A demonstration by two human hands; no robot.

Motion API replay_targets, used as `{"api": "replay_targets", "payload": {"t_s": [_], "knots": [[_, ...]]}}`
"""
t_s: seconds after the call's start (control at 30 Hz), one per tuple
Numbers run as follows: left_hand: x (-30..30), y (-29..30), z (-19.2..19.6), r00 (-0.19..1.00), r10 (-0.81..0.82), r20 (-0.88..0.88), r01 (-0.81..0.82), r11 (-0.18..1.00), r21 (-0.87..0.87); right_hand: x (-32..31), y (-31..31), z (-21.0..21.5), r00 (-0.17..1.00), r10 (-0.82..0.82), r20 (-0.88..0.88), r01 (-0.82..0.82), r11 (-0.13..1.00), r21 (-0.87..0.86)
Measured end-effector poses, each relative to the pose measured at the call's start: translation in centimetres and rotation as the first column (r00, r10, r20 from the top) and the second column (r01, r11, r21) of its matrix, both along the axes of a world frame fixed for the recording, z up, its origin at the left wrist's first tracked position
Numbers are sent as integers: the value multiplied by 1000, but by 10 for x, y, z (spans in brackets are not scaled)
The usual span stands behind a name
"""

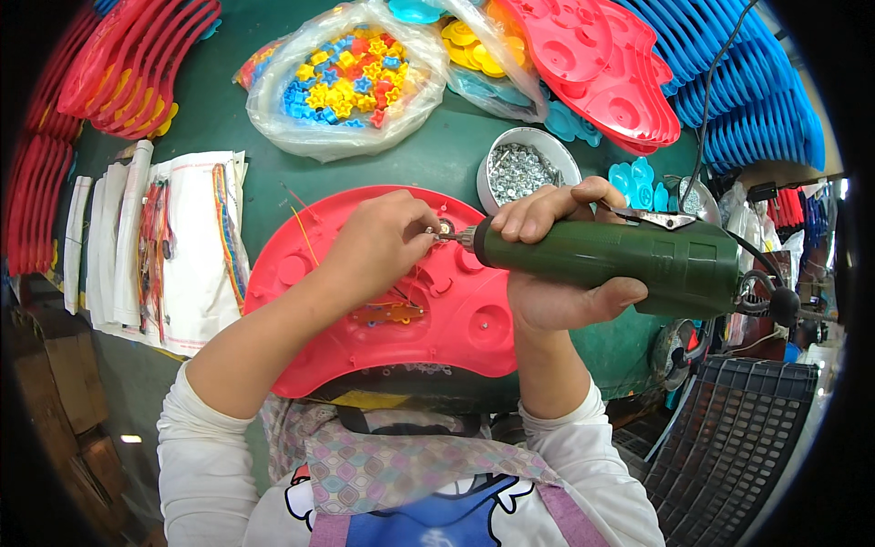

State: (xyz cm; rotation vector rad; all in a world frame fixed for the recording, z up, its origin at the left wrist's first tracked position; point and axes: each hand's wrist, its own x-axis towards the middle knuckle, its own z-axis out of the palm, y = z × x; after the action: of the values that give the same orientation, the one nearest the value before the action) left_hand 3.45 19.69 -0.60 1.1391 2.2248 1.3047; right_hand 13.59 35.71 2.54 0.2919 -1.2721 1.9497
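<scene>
A red plastic shell (301, 273) with round recesses lies on the green table in front of me. My right hand (556, 264) grips a dark green electric screwdriver (620, 260) held level, its tip pointing left at a small screw spot on the shell. My left hand (387, 242) pinches a small screw right at the tip, fingers resting on the shell. Thin yellow and red wires (305, 232) and a small circuit part (392, 314) lie inside the shell.
A white bowl of metal screws (524, 169) stands just behind the shell. Bags of small coloured plastic pieces (346, 77), stacks of red shells (602, 64) and blue shells (756, 82) fill the back. Wire bundles on white sheets (173, 246) lie left; a black crate (738, 438) right.
</scene>
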Motion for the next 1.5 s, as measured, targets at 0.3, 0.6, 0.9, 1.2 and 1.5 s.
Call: {"api": "replay_targets", "payload": {"t_s": [0.3,0.6,0.9,1.2,1.5], "knots": [[0,-2,7,973,-34,228,31,999,17,0,1,2,997,-59,-41,57,997,-49],[0,3,-15,974,-38,-224,76,984,161,3,7,-4,997,-73,6,73,997,23],[-5,4,-23,949,0,-315,29,996,87,4,13,-11,973,-161,165,156,987,43],[-4,5,-25,966,8,-257,28,990,139,-4,11,-6,954,-154,256,114,979,168],[3,0,-18,938,14,-347,21,995,95,-11,14,-1,999,32,41,-38,988,148]]}}
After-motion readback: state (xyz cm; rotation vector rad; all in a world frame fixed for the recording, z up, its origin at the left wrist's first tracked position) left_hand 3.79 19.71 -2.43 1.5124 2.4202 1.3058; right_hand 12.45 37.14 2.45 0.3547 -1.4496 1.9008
